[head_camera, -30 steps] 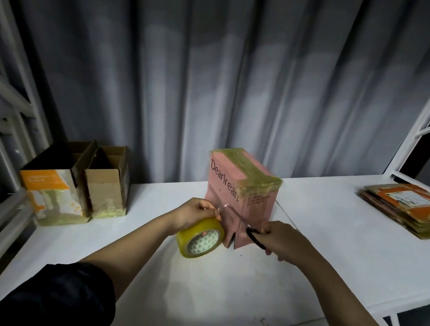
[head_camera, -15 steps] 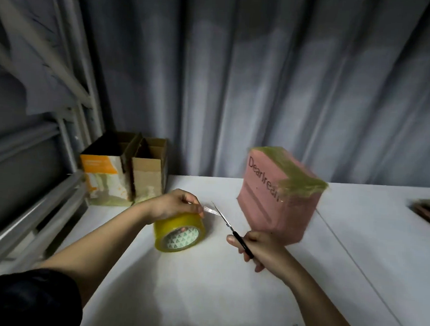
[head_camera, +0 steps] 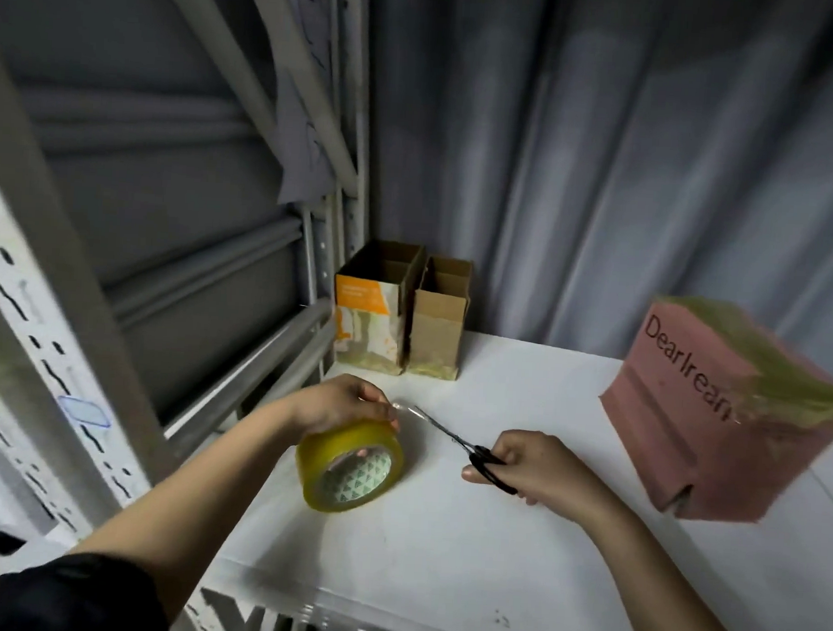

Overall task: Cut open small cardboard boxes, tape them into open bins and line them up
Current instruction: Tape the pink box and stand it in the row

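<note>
The pink box (head_camera: 718, 418), top face sealed with yellowish tape, stands on the white table (head_camera: 441, 548) to the right of our right hand (head_camera: 536, 471), apart from it. Our right hand grips the black handles of the scissors (head_camera: 465, 445); the blades point left toward our left hand (head_camera: 347, 403). Our left hand rests on top of the yellow tape roll (head_camera: 348, 466), fingers curled over it, pinching a short clear tape end just at the blade tips. The roll stands on edge on the table. Beyond our left hand, two open-topped bins stand touching side by side: the orange-printed bin (head_camera: 371, 313) and the plain brown bin (head_camera: 438, 316).
</note>
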